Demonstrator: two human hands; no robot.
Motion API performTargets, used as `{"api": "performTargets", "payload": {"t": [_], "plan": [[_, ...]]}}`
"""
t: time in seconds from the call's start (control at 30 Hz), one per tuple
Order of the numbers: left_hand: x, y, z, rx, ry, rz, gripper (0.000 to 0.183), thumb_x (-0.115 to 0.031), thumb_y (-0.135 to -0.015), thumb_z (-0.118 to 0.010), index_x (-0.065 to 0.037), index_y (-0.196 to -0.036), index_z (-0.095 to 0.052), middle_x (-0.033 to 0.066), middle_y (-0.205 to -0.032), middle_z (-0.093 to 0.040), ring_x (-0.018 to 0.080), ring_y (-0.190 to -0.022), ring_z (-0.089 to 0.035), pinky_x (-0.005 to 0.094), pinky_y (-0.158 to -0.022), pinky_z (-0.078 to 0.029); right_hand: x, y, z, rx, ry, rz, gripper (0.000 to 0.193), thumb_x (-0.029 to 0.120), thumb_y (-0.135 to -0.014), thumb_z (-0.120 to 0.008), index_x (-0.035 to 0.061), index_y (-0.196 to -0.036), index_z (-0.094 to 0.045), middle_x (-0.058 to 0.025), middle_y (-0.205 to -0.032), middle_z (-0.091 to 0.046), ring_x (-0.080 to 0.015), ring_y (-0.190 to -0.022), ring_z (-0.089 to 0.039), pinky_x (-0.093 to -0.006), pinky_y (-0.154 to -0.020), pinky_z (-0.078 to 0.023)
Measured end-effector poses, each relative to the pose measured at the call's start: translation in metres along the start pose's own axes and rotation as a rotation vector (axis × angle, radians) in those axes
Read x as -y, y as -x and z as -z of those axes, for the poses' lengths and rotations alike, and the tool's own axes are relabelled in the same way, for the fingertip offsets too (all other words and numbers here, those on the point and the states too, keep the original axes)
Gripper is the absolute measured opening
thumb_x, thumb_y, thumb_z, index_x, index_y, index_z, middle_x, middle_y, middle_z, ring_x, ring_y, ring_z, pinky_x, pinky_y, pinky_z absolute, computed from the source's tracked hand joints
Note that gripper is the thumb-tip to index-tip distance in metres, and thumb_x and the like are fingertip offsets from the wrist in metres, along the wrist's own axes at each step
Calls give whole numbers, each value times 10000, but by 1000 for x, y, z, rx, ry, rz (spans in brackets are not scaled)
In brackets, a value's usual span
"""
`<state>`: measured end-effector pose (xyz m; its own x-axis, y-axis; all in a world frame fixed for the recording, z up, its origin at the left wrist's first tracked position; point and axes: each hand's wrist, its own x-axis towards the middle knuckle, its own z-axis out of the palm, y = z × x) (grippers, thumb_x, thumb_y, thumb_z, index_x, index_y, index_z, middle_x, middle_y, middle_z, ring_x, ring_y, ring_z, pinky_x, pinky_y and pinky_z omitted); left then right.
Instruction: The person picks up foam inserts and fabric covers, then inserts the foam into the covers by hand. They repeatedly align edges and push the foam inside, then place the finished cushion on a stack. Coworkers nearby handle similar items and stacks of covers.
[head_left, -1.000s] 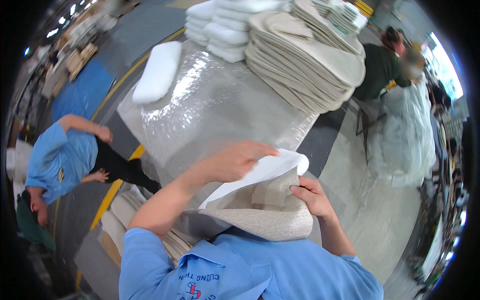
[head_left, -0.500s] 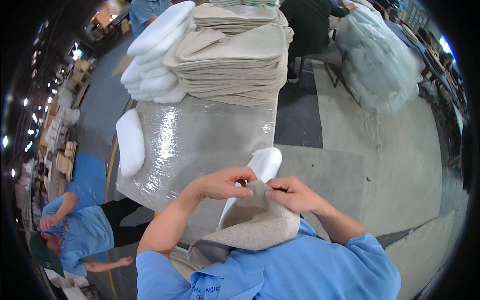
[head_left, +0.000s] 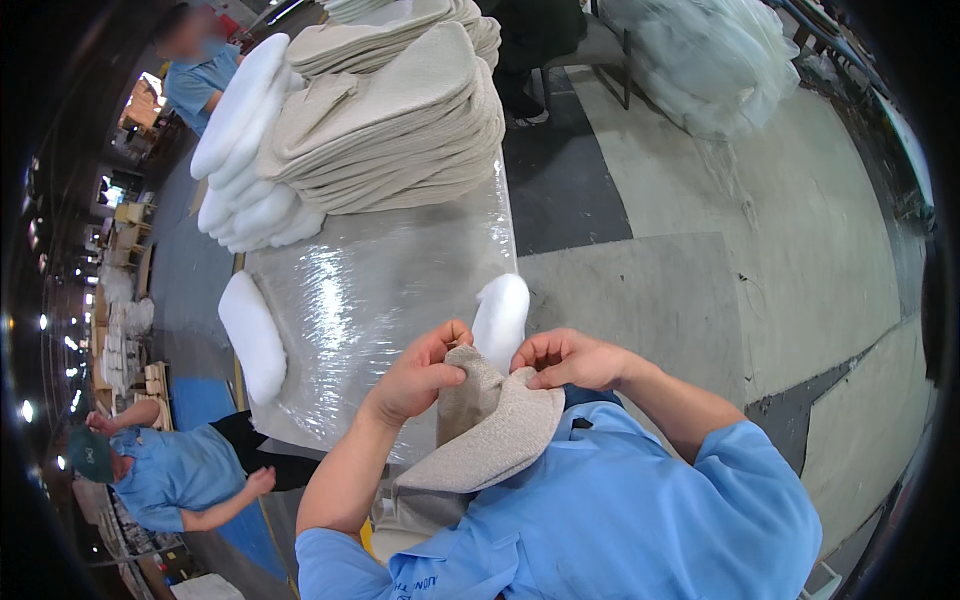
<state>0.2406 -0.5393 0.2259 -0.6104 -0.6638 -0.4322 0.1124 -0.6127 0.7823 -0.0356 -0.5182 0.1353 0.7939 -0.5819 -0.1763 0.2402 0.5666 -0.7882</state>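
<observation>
A beige fabric cover (head_left: 490,435) hangs between my two hands, close against my blue shirt. My left hand (head_left: 422,372) pinches one side of its upper edge. The other side is pinched by my right hand (head_left: 570,358), so the edge spreads into an opening between them. Just beyond the cover, a white padded cushion insert (head_left: 502,315) lies at the table's right edge; its near end is hidden behind the cover and my hands.
The plastic-wrapped table (head_left: 390,265) carries stacked beige covers (head_left: 400,130), a pile of white inserts (head_left: 240,150) and one lone insert (head_left: 252,335). People in blue shirts stand left (head_left: 185,475) and far left (head_left: 200,85). A big plastic-wrapped bundle (head_left: 700,65) sits far right.
My hands have moved apart, spreading the cover's edge wider. The whole view has shifted, and the person on the left has lowered an arm position slightly.
</observation>
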Motion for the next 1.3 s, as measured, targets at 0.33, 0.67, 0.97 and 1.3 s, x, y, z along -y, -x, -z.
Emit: {"api": "performTargets", "payload": {"t": [0.33, 0.67, 0.97, 1.3], "plan": [[-17, -46, -39, 42, -797, 510, 310, -315, -960, -744, -19, -1048, -736, 36, -903, -703, 117, -842, -623, 301, -750, -500, -14, 12, -39, -560, 464, 237, 265, -5, -880, -727, 46, -1130, -654, -56, -1001, -689, -159, -920, -664, -311, -814, -534], [-23, -50, -42, 313, -694, 414, 243, -173, -969, -714, -30, -1164, -739, 0, -972, -708, 82, -912, -616, 288, -820, -512, -48, 8, 18, 111, -133, 28, 519, -10, -934, -598, 56, -1447, -550, -19, -1275, -641, -110, -1105, -592, -275, -905, -484], [-30, -52, -48, 404, -747, 426, 335, -201, -972, -721, -30, -1261, -730, 27, -1104, -739, 98, -960, -637, 288, -868, -521, -65, 9, 14, 238, -233, 11, 527, 86, -982, -660, 63, -1493, -532, 17, -1185, -641, -92, -1003, -577, -265, -836, -475], [-31, -58, -66, 234, -956, 526, 247, -227, -988, -705, -17, -1109, -754, 13, -909, -725, 87, -814, -608, 296, -734, -507, -78, 6, 11, 21, -252, 126, 199, 67, -982, -670, 44, -1177, -642, -18, -1137, -660, -116, -988, -616, -295, -874, -520]]}}
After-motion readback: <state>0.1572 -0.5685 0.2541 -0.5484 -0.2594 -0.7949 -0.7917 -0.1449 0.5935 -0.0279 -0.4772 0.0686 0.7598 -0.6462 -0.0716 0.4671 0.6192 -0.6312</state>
